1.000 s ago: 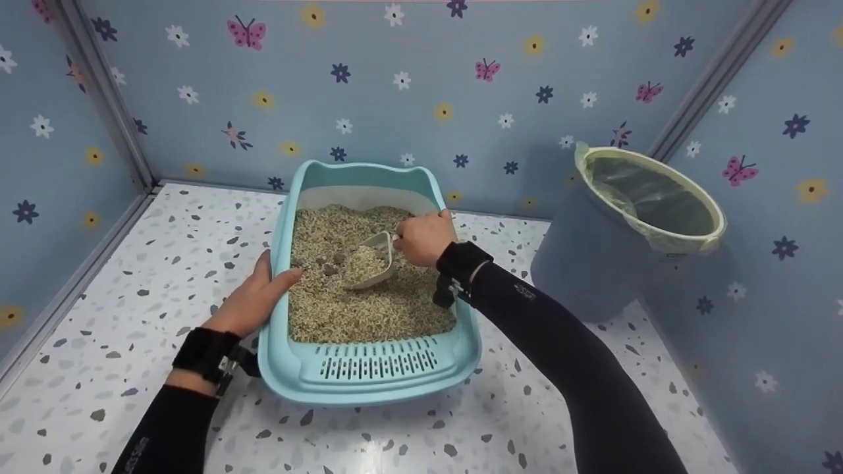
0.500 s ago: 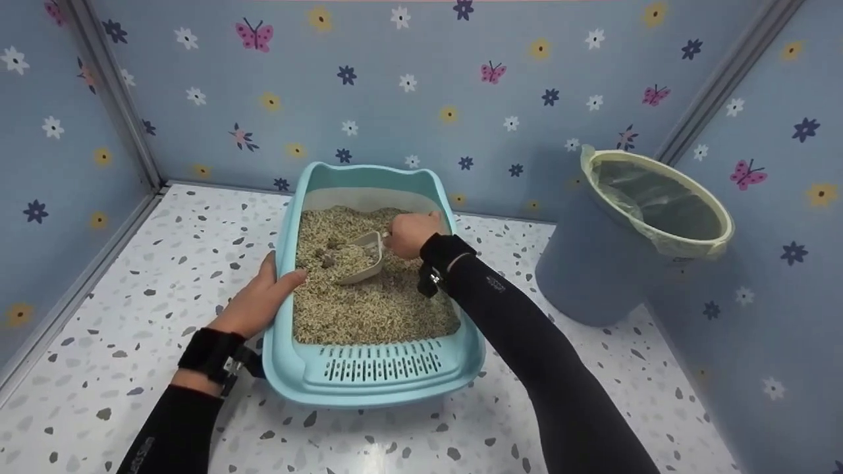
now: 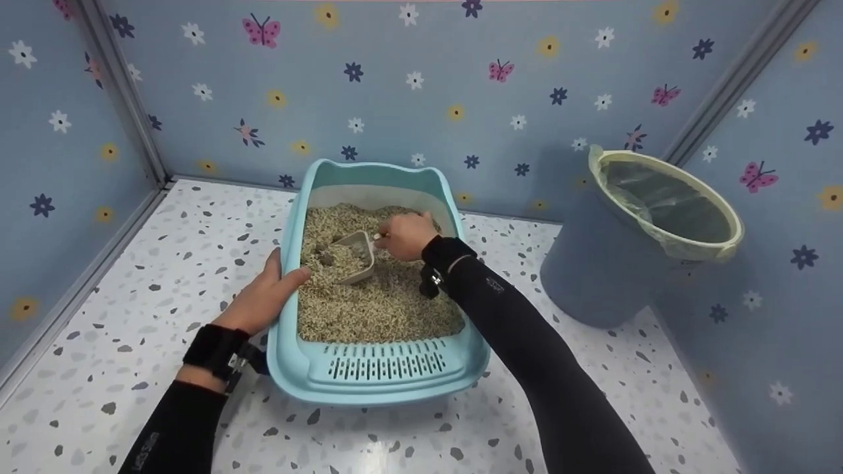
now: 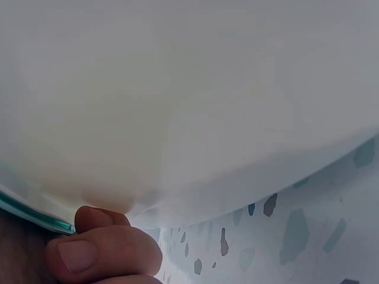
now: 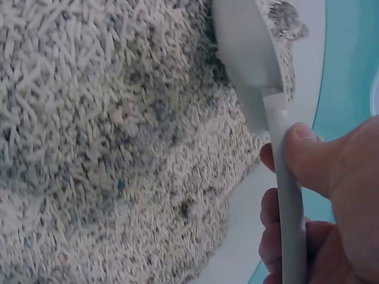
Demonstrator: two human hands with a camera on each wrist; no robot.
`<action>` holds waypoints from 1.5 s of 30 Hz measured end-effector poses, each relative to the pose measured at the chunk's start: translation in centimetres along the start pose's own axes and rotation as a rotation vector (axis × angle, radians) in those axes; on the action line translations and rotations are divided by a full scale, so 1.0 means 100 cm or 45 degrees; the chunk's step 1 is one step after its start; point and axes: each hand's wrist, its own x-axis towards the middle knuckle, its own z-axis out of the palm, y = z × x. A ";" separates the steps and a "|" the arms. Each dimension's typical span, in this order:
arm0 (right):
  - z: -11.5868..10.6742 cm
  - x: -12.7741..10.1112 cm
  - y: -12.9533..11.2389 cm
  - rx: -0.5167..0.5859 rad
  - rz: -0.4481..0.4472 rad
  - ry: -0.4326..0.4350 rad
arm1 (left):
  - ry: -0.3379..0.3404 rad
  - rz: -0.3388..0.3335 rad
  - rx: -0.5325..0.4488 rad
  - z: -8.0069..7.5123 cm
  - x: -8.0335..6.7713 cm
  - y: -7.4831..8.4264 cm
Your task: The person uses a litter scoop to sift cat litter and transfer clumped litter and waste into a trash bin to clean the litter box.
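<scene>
A light blue litter box [image 3: 382, 380] full of pale pellet litter [image 3: 382, 306] sits on the speckled floor. My right hand [image 3: 403, 237] grips the handle of a grey scoop [image 3: 352, 255], whose bowl lies in the litter with a dark clump [image 3: 324, 250] at its mouth. In the right wrist view the thumb [image 5: 308, 160] presses on the scoop handle [image 5: 290, 207], and the bowl [image 5: 246, 59] points toward the box wall. My left hand [image 3: 267, 296] holds the box's left rim, thumb over the edge. Its curled fingers [image 4: 100, 254] lie against the box's outer wall [image 4: 189, 106].
A blue-grey bin [image 3: 593, 270] with a pale green liner [image 3: 665, 197] stands tilted at the right, in the corner. Flowered blue walls [image 3: 408, 99] close the space at the back and both sides. The terrazzo floor [image 3: 132, 276] spreads left of and in front of the box.
My right hand has pushed the scoop left and toward the back of the box through the litter. The left hand has stayed on the rim.
</scene>
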 end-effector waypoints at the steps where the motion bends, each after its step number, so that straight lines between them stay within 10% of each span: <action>1: 0.003 0.000 -0.002 0.018 -0.016 -0.002 | 0.002 0.005 -0.001 0.000 0.000 0.000; 45: 0.033 -0.022 -0.009 0.563 -0.027 -0.029 | -0.017 0.022 -0.029 0.000 0.001 -0.002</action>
